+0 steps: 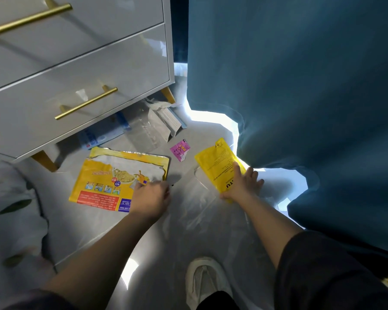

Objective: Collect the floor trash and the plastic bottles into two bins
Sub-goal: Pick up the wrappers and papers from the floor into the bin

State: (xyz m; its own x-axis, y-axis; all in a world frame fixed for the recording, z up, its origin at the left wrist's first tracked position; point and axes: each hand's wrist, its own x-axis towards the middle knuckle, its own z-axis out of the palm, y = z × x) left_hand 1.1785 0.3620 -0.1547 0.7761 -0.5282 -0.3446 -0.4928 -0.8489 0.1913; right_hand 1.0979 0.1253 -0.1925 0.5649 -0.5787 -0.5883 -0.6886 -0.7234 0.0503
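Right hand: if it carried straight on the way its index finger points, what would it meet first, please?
The right hand already grips the yellow pouch. Beyond the pouch's far edge lies bare floor, then probably the blue curtain, though depth is unclear.

A white drawer cabinet [76,63] with brass bar handles [86,103] and gold tapered legs [44,161] stands far left on the glossy grey floor [94,229], a teal curtain [300,86] hangs at right, and pale leaf-printed fabric [11,204] lies near left.
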